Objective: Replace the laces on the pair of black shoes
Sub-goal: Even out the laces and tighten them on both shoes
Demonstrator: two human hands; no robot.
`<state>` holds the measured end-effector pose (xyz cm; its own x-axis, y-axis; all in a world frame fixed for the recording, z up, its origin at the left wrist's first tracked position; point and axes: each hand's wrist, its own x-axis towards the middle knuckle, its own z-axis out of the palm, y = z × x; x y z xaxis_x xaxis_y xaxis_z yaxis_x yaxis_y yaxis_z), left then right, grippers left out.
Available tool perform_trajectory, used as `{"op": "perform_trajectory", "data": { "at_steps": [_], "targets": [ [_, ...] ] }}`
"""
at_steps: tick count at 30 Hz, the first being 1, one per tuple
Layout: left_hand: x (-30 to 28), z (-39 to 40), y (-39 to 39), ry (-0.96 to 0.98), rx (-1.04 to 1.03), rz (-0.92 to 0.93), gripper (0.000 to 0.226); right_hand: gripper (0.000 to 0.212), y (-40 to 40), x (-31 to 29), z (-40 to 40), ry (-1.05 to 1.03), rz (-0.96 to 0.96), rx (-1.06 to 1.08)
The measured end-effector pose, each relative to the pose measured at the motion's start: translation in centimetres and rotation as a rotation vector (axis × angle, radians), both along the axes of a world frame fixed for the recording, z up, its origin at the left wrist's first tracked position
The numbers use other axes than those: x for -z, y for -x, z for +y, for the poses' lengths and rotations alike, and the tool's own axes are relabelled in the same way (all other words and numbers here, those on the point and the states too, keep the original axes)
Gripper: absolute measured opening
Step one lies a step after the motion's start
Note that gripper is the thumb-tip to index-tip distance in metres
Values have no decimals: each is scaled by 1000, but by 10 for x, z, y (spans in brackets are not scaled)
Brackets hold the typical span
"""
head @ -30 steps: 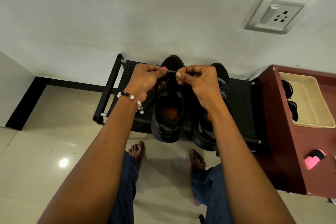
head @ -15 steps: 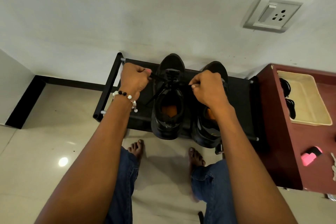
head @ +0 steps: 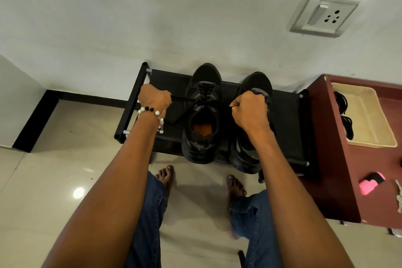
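A home was indicated, probably an entryway: a low black shoe rack [head: 289,119] was set against a plain wall fitted with a switch socket [head: 325,14], on a glossy tiled floor [head: 54,180], beside a maroon cabinet [head: 339,180].

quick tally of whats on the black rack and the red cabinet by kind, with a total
black shoes: 2, left one and right one, both on the black rack
beige tray: 1, on the red cabinet
pink object: 1, on the cabinet
total: 4
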<state>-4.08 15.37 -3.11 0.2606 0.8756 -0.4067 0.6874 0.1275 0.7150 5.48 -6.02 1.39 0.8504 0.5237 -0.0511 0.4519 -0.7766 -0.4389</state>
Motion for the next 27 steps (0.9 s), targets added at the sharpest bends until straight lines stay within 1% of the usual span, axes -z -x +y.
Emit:
{"op": "perform_trajectory", "data": {
  "at_steps": [2,4,6,7,8,9,10,11,12,13,15,16,17,18,19,21,24,27],
  "targets": [
    [-5,-5,9,57,170,64,17,21,-1,0,-1,55,32,-69],
    [-14,-12,18,24,361,156,17,20,-3,3,-2,155,73,-186],
    [-21,-17,24,-34,538,243,23,25,-6,5,-3,260,38,-262],
    [-27,-20,26,-77,631,274,34,32,-7,6,-4,231,19,-270],
    [-33,-24,26,-114,720,275,48,37,-5,4,-5,131,23,-257],
    [-38,-26,24,-136,784,233,57,40,-3,1,-5,-21,50,-231],
    [-42,-29,22,-132,832,160,61,42,-1,-3,-4,-168,81,-216],
    [-45,-33,21,-123,876,79,61,43,3,-6,-1,-245,113,-229],
    [-47,-37,19,-112,925,26,61,47,7,-8,1,-248,127,-268],
    [-47,-42,17,-113,985,15,64,53,11,-7,4,-197,122,-316],
    [-42,-49,12,-162,1086,127,77,62,18,-2,8,11,116,-380],
    [-37,-51,11,-206,1101,199,81,60,21,1,9,124,136,-375],
    [-34,-55,10,-257,1089,252,80,54,23,4,9,208,181,-351],
    [-30,-56,10,-303,1058,292,73,45,26,7,10,245,240,-322],
    [-26,-59,10,-345,1026,314,66,38,28,10,11,238,289,-292],
    [-21,-66,11,-393,976,336,61,29,29,17,12,181,320,-233],
    [-12,-72,14,-470,904,318,58,30,32,24,14,115,295,-158],
    [-7,-76,16,-466,795,250,47,33,38,28,14,48,264,-114]
  ]
}}
